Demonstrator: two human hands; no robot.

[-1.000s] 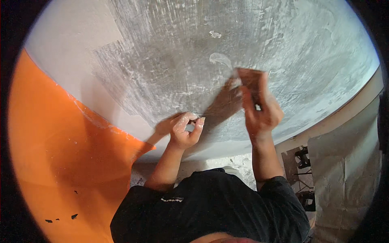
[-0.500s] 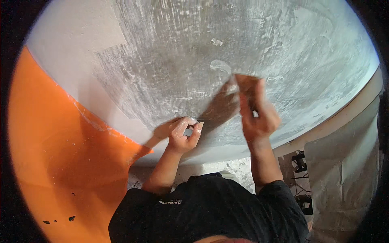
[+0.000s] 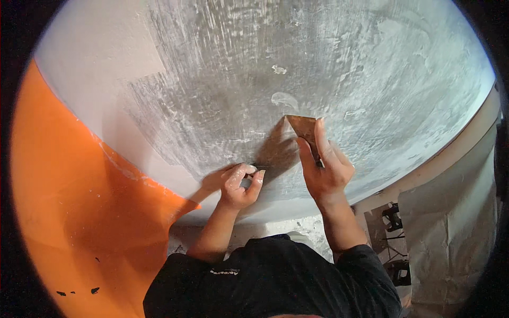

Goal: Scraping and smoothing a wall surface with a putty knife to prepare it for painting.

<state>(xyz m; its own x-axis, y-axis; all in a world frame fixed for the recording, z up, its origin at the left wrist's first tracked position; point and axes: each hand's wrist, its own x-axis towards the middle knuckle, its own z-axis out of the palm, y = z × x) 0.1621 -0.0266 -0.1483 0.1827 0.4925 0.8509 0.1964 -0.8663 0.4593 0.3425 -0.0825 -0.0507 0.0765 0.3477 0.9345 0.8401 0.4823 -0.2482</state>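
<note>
My right hand [image 3: 330, 172] grips a putty knife with a brown, rusty-looking blade [image 3: 303, 127]. The blade's wide edge points up toward a grey, streaky wall [image 3: 222, 79], close to or on its surface; I cannot tell which. Lower and to the left, my left hand [image 3: 238, 185] is curled, thumb and forefinger nearly meeting near the wall. White paste or dust marks these fingers, and a small dark bit shows between them, too small to name. Above the blade lies a pale curved smear [image 3: 284, 99], with a small white patch [image 3: 279, 69] higher up.
Orange sheeting [image 3: 63, 185] borders the wall on the left, beside a smoother pale strip [image 3: 106, 47]. On the right hangs a grey-brown sheet [image 3: 450, 228]. Near it stands a dark object on thin legs [image 3: 393, 218]. White-spattered floor [image 3: 313, 228] shows below the wall.
My right hand and the putty knife have come down and slightly left, and the blade is sharper now. My left hand has barely moved, dropping a little.
</note>
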